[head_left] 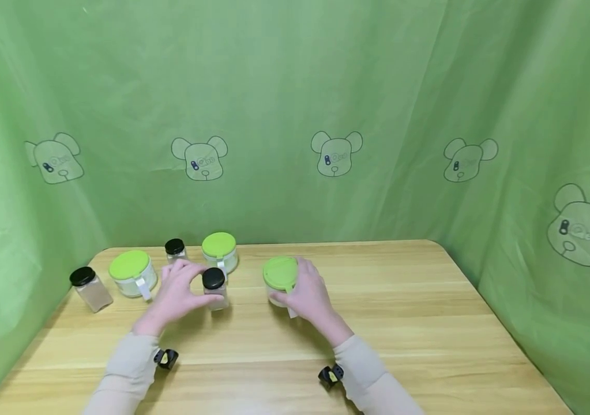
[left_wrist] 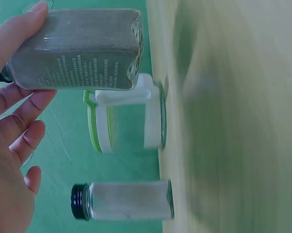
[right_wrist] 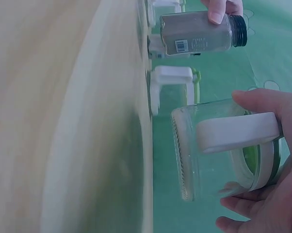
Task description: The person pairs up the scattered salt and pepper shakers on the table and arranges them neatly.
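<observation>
Pale sleeves [head_left: 130, 363], nearest the head camera, enter at 8 and 4 o'clock (clock centred on the held jar; 12 o'clock toward the far edge). Left hand [head_left: 177, 288]: grip clamped on the black-lidded jar [head_left: 217, 290], thumb opposite fingers, base off the worktop [head_left: 409, 323], near upright. Right hand [head_left: 309, 294]: grip clamped about the sides of the green-lidded pot [head_left: 279, 276], at 3 o'clock; its base is likewise off the wood and appears slightly tilted in the right wrist view. Good practice would be to level the pot, then lower each base flat under even finger pressure. Rear pot [head_left: 220, 251], at 12 o'clock, and rear jar [head_left: 176, 249], at 11, leave little clearance behind the held jar. Left pot [head_left: 131, 274] and left jar [head_left: 92, 291], at 9 to 10, crowd that side, the latter near the left edge. Curtain [head_left: 269, 86] hangs beyond the far edge. Widest room for moving: 3 to 5 o'clock.
</observation>
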A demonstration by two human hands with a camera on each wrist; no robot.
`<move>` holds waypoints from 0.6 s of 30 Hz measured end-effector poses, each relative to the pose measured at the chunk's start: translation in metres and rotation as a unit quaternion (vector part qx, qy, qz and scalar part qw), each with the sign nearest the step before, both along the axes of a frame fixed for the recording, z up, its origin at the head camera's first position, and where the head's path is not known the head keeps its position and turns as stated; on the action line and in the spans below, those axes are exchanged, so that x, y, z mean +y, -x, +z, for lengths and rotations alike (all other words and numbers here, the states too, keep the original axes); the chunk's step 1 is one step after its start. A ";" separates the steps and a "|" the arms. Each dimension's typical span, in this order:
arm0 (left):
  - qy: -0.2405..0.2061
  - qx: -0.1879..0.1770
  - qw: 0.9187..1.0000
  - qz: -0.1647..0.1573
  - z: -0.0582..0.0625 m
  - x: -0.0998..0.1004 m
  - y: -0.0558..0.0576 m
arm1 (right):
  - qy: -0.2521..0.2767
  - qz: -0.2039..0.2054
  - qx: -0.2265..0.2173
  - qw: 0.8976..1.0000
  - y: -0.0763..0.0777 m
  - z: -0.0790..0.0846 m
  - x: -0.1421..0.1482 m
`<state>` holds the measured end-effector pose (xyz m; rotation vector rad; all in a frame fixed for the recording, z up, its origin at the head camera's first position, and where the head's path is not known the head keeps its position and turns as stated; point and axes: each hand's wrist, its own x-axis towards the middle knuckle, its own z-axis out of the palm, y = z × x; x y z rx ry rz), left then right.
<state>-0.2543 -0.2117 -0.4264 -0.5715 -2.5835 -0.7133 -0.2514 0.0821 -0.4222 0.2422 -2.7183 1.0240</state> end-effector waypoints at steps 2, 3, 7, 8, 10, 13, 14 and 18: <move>0.000 0.004 1.000 -0.004 0.000 0.005 0.002 | -0.003 0.000 0.001 1.000 0.001 0.002 0.006; 0.000 0.005 1.000 -0.006 0.000 0.007 0.004 | -0.005 -0.002 0.003 1.000 0.002 0.002 0.009; 0.001 0.009 1.000 -0.016 0.001 0.018 0.008 | -0.014 -0.008 0.009 1.000 0.004 0.004 0.022; 0.001 0.009 1.000 -0.018 0.001 0.020 0.009 | -0.015 -0.010 0.009 1.000 0.005 0.004 0.025; 0.001 0.009 1.000 -0.023 0.001 0.024 0.010 | -0.018 -0.012 0.010 1.000 0.006 0.003 0.031; 0.002 0.003 1.000 -0.029 0.001 0.031 0.012 | -0.018 -0.017 0.009 1.000 0.008 0.002 0.040; 0.004 0.001 0.999 -0.031 0.001 0.033 0.013 | -0.017 -0.019 0.008 1.000 0.008 0.002 0.043; 0.003 0.003 0.999 -0.040 0.002 0.042 0.016 | -0.016 -0.021 0.009 1.000 0.010 0.001 0.053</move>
